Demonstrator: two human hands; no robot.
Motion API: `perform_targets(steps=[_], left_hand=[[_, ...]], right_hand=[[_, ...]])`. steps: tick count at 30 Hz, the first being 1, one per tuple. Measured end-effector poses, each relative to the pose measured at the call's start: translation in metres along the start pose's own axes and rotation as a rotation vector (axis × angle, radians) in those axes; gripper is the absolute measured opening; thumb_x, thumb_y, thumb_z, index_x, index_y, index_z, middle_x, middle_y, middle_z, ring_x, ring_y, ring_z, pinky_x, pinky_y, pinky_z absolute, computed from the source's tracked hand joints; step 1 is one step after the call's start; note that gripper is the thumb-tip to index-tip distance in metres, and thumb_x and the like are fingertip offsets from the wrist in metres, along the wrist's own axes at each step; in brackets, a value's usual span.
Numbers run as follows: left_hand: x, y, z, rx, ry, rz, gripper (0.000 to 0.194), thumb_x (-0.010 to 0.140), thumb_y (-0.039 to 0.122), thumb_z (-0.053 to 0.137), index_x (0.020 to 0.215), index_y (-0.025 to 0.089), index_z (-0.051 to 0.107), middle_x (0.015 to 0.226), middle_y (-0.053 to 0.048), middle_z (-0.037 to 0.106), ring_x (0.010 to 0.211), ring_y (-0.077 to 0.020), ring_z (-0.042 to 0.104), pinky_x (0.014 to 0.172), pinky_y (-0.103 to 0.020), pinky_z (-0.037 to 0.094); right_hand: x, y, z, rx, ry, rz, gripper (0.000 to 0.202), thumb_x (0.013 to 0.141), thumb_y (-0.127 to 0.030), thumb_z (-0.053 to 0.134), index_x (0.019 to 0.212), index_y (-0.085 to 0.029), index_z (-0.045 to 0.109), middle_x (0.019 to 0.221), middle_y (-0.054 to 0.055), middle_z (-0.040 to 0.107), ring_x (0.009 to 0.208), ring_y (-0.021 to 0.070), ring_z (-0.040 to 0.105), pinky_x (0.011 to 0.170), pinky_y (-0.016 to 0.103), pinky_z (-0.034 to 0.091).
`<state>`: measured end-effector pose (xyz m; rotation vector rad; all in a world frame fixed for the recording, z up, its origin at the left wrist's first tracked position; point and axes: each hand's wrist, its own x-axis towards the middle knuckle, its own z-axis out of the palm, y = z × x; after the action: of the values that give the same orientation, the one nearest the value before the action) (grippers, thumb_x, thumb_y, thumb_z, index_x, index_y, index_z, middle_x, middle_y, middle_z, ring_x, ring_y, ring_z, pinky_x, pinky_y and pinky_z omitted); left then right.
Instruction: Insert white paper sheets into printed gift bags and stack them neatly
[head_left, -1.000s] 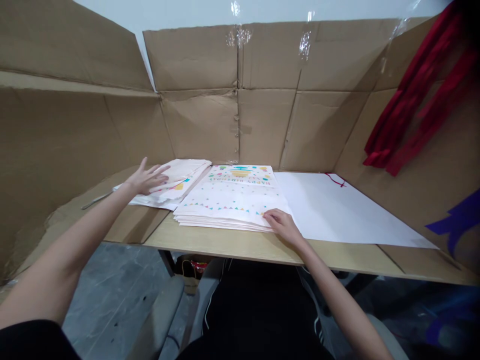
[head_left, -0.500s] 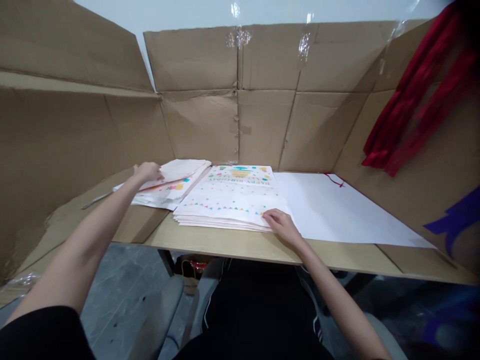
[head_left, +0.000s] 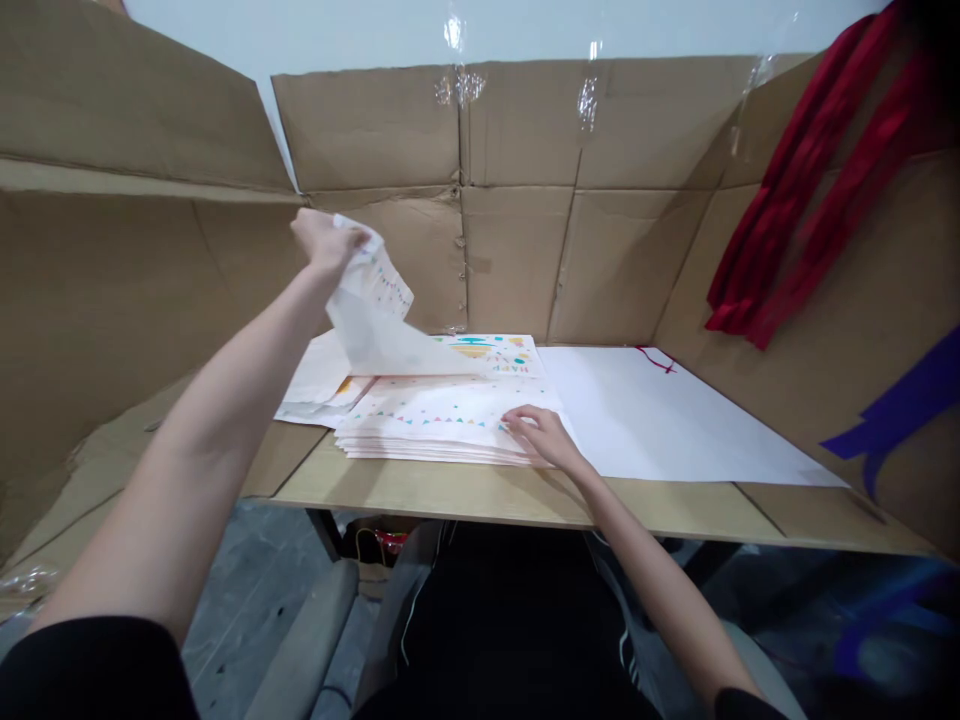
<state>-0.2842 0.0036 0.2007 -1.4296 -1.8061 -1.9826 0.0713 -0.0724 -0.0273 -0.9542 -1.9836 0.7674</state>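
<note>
One white sheet [head_left: 375,330] in left fingers [head_left: 354,238]

A makeshift workshop — cardboard walls [head_left: 405,120], plain table [head_left: 465,492], hanging red ribbons [head_left: 780,200].

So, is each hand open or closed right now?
Left hand: closed, holding a printed sheet.
Right hand: loosely open over the paper stack, apparently holding nothing.

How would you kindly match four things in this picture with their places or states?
1. Left hand
2. Right hand
3. Red ribbons
4. White sheet

A. Lying flat on the table
B. At the near right corner of the printed stack
C. Hanging at the upper right
D. Raised, gripping thin paper

Pairs: 1-D, 2-B, 3-C, 4-A
</note>
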Motion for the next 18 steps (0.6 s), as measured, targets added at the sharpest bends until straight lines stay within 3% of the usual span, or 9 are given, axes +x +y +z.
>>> perform_targets(steps=[2, 5, 7, 9, 11, 14, 16, 18], left_hand=[[-0.02, 0.029, 0.027, -0.134, -0.034, -0.045, 0.033, 0.063, 0.02, 0.078, 0.077, -0.001, 0.056, 0.087, -0.012, 0.059, 0.091, -0.0227, 0.054, 0.086, -0.042, 0.042], [-0.046, 0.063, 0.065, -0.458, -0.088, -0.122, 0.019, 0.076, 0.02, 0.067, 0.08, 0.006, 0.056, 0.085, -0.009, 0.06, 0.083, -0.0168, 0.058, 0.077, -0.032, 0.046], [-0.059, 0.075, 0.085, -0.649, -0.068, -0.214, 0.011, 0.086, 0.02, 0.057, 0.086, 0.01, 0.053, 0.087, -0.007, 0.059, 0.079, -0.0135, 0.058, 0.073, -0.029, 0.047], [-0.073, 0.077, 0.097, -0.761, -0.051, -0.257, 0.01, 0.09, 0.022, 0.051, 0.091, 0.013, 0.049, 0.089, -0.005, 0.058, 0.08, -0.0125, 0.058, 0.073, -0.028, 0.047], [-0.094, 0.073, 0.104, -0.775, -0.063, -0.195, 0.019, 0.089, 0.032, 0.056, 0.091, 0.015, 0.049, 0.088, -0.004, 0.056, 0.085, -0.0142, 0.058, 0.077, -0.029, 0.047], [-0.147, 0.065, 0.103, -0.689, -0.166, -0.006, 0.032, 0.081, 0.045, 0.063, 0.086, 0.016, 0.05, 0.087, -0.003, 0.054, 0.092, -0.0178, 0.055, 0.081, -0.031, 0.046], [-0.188, 0.062, 0.097, -0.629, -0.319, 0.091, 0.031, 0.082, 0.047, 0.06, 0.086, 0.017, 0.051, 0.088, -0.003, 0.054, 0.093, -0.0184, 0.054, 0.081, -0.032, 0.045], [-0.226, 0.062, 0.089, -0.544, -0.51, 0.193, 0.027, 0.083, 0.045, 0.057, 0.084, 0.018, 0.052, 0.09, -0.005, 0.053, 0.092, -0.0188, 0.052, 0.079, -0.032, 0.046]], right_hand=[[0.014, -0.013, 0.003, 0.024, 0.056, -0.062, 0.021, 0.085, -0.031, 0.051, 0.086, -0.017, 0.067, 0.098, 0.006, 0.066, 0.096, 0.0208, 0.059, 0.088, 0.034, 0.043], [0.037, -0.031, 0.006, 0.144, 0.219, -0.057, 0.022, 0.083, -0.031, 0.054, 0.099, -0.018, 0.062, 0.108, 0.008, 0.061, 0.099, 0.0209, 0.057, 0.088, 0.036, 0.046], [0.051, -0.041, 0.005, 0.346, 0.247, 0.071, 0.043, 0.081, -0.034, 0.057, 0.121, -0.019, 0.049, 0.117, 0.01, 0.056, 0.094, 0.0218, 0.059, 0.083, 0.039, 0.05], [0.061, -0.047, 0.0, 0.636, 0.206, 0.254, 0.064, 0.082, -0.042, 0.056, 0.138, -0.025, 0.028, 0.125, 0.012, 0.048, 0.089, 0.0234, 0.062, 0.076, 0.043, 0.053], [0.067, -0.047, -0.009, 0.891, 0.199, 0.407, 0.072, 0.085, -0.051, 0.05, 0.143, -0.034, 0.01, 0.133, 0.014, 0.039, 0.089, 0.026, 0.063, 0.071, 0.049, 0.054], [0.068, -0.041, -0.027, 1.108, 0.264, 0.527, 0.077, 0.083, -0.065, 0.043, 0.144, -0.038, 0.004, 0.137, 0.015, 0.032, 0.098, 0.0319, 0.06, 0.07, 0.056, 0.052], [0.066, -0.032, -0.041, 1.215, 0.271, 0.539, 0.084, 0.079, -0.075, 0.038, 0.145, -0.031, 0.011, 0.131, 0.018, 0.039, 0.102, 0.0343, 0.058, 0.071, 0.059, 0.05], [0.066, -0.022, -0.054, 1.252, 0.231, 0.466, 0.083, 0.078, -0.077, 0.035, 0.14, -0.022, 0.031, 0.119, 0.018, 0.052, 0.101, 0.0339, 0.058, 0.074, 0.058, 0.05]])
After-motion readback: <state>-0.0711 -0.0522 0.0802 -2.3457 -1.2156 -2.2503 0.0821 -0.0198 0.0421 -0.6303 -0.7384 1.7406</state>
